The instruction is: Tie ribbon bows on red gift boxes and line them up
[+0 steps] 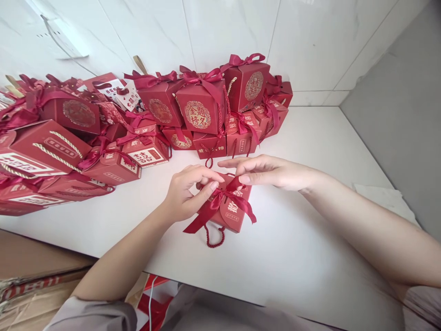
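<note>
A small red gift box (236,219) with printed characters lies on the white table in front of me. A dark red satin ribbon (203,215) is tied in a bow over its top, the tails hanging to both sides. My left hand (186,193) is closed, thumb and forefinger pinching the ribbon on the bow's left side. On the other side, my right hand (275,174) holds a ribbon loop near its thumb, with one finger stretched out to the left. Below the box, a twisted red cord handle (215,245) curls onto the tabletop.
Stacks of finished-looking red boxes with bows (200,108) line the tiled wall (227,27). More boxes (44,145) pile up at the left. A cardboard carton (31,262) stands below the table's left edge. White sheets (382,197) lie by my right forearm.
</note>
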`<action>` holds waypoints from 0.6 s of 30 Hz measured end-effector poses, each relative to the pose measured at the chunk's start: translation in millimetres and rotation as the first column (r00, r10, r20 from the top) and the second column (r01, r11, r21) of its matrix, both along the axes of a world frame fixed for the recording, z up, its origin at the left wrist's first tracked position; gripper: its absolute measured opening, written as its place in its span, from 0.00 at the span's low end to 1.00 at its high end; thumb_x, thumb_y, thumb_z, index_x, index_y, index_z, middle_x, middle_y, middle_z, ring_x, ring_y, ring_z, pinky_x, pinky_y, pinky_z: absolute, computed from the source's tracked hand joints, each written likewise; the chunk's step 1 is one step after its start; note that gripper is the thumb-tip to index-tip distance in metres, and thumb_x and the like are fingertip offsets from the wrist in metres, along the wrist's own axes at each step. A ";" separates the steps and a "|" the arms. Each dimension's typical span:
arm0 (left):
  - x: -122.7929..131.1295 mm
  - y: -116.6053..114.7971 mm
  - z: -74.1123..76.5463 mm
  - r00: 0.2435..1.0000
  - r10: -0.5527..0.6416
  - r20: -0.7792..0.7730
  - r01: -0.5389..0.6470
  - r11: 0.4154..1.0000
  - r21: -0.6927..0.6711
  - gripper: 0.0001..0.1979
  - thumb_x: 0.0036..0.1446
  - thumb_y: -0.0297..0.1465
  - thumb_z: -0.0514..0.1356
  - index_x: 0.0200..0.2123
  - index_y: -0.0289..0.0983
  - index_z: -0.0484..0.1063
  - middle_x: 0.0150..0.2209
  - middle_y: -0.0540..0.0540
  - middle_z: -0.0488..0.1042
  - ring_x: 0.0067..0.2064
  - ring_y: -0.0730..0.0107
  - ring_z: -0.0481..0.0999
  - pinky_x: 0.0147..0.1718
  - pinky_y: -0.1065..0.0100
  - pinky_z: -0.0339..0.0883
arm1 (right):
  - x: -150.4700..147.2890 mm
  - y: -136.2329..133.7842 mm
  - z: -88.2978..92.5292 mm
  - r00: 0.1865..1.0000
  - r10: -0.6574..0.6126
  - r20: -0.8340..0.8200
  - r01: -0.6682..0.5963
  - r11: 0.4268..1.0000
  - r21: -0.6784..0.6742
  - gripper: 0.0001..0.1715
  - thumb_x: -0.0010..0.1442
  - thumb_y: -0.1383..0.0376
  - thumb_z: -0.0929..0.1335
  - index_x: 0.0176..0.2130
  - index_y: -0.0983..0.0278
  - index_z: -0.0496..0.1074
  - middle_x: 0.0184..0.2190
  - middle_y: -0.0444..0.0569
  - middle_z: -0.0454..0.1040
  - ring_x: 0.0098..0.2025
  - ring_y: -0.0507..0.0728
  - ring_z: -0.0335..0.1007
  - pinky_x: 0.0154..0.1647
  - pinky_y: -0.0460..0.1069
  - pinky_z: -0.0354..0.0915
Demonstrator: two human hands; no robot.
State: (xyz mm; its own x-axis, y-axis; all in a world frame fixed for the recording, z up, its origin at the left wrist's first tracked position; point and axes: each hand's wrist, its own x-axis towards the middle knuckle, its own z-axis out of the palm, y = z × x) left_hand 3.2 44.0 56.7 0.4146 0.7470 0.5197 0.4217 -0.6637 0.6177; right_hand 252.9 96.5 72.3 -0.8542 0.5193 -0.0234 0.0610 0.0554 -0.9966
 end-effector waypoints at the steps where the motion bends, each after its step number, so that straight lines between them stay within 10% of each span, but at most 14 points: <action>1: -0.2 0.2 -0.2 1.000 -0.002 0.008 0.002 0.999 -0.038 0.05 0.61 0.29 0.60 0.39 0.38 0.76 0.26 0.50 0.73 0.25 0.75 0.67 0.28 0.68 0.63 | -0.4 0.4 -0.7 1.000 0.000 0.011 0.000 1.000 0.005 0.15 0.62 0.53 0.71 0.33 0.62 0.76 0.66 0.51 0.63 0.72 0.63 0.47 0.66 0.59 0.53; 18: -4.3 7.2 -4.0 0.995 -0.086 0.057 0.094 0.982 -0.163 0.05 0.62 0.28 0.60 0.41 0.37 0.75 0.24 0.53 0.70 0.22 0.79 0.64 0.23 0.73 0.59 | -4.2 6.8 -11.6 0.986 0.160 -0.048 -0.161 0.987 -0.017 0.19 0.65 0.55 0.69 0.33 0.66 0.80 0.59 0.53 0.70 0.59 0.61 0.67 0.58 0.54 0.62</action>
